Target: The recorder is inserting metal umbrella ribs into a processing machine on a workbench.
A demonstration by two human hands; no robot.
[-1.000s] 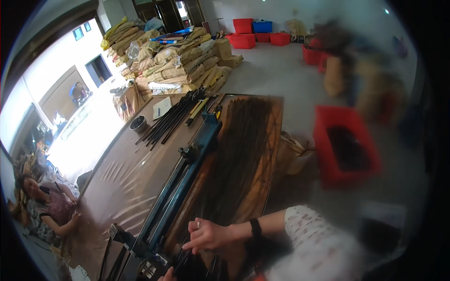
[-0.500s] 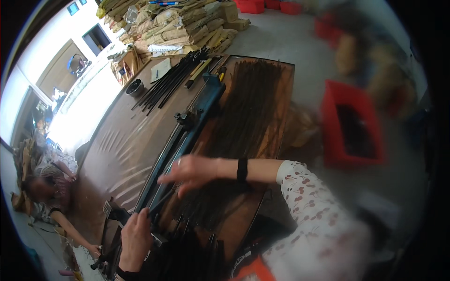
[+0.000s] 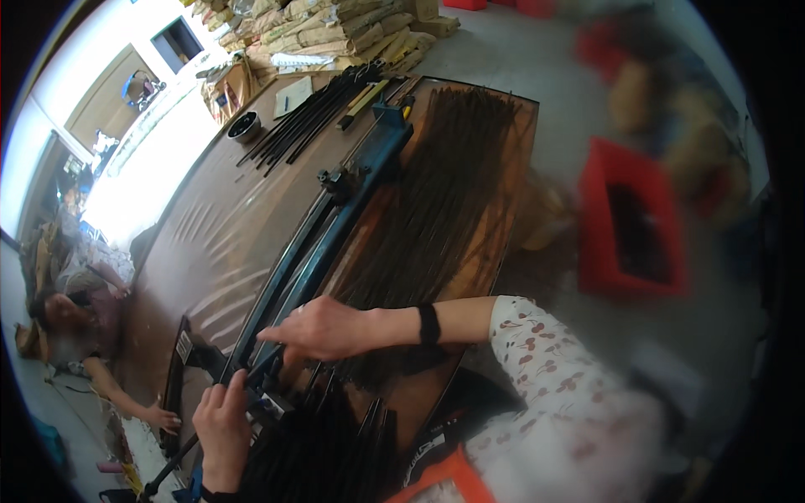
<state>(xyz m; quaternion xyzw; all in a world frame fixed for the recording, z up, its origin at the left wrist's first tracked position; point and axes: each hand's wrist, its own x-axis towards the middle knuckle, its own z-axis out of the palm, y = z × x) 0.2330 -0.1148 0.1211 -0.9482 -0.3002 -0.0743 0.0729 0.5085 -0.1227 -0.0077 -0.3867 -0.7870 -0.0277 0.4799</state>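
A long blue metal bench fixture with twin rails [image 3: 323, 243] runs diagonally along the table. My left hand [image 3: 225, 423] is curled closed at the fixture's near end, beside a metal clamp block [image 3: 267, 408]; its fingertips hide whatever they grip. My right hand [image 3: 327, 329] lies over the rails just above it, index finger reaching along them and the other fingers bent in, their contents hidden. Many thin dark rods [image 3: 428, 201] lie in a broad layer right of the fixture. Another dark bundle [image 3: 335, 444] sits close to me, below my right hand.
Across the table's left side, a person's hand [image 3: 163, 417] touches a dark bar. Toward the far end are a small bowl [image 3: 244, 127], loose black rods [image 3: 310, 117] and a notepad [image 3: 293, 97]. A red bin [image 3: 594, 226] stands on the floor at right; stacked sacks [image 3: 327, 33] rise behind.
My right hand has come down and left, nearer my left hand, which has shifted slightly left. The dark strip seen between them is no longer visible. The view has tilted a little.
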